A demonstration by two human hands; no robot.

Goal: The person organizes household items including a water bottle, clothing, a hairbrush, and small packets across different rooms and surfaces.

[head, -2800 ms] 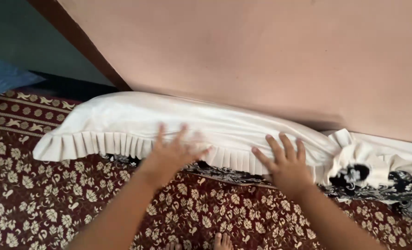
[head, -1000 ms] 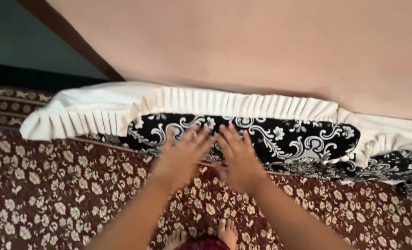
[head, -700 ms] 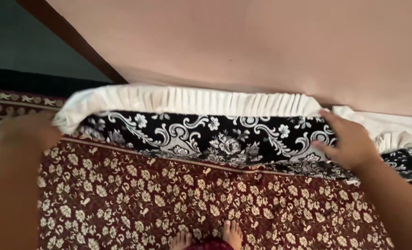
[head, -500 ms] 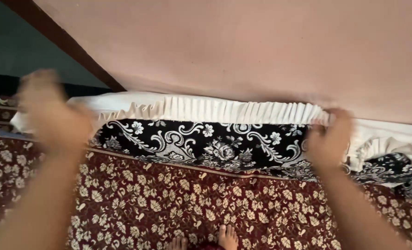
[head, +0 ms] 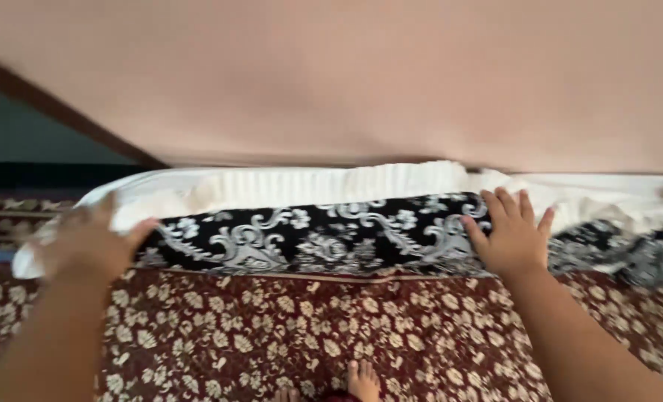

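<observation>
At the far left, the left hand rested on the left end of the pillow, where the white ruffled cover curled over the corner. The hand was blurred; its fingers looked curled loosely over the cloth, but whether they pinched the cover or only lay on it could not be told.

The pillow itself lay lengthwise on the patterned red floor covering, pushed up against the base of the pink wall. Its black face with pale floral scrolls was turned toward the viewer, and the pleated white frill ran along its upper edge. It looked soft and light, likely to sag in the middle if lifted by one end, so the two ends or corners seemed the sensible places to take hold. The loose cover would probably slide over the filling rather than carry it.

Toward the right, the right hand lay flat on the pillow's right end, fingers spread and open, pressing on the fabric and gripping nothing. Further right, more white and black bedding lay bunched along the wall. A bare foot showed at the bottom edge.
</observation>
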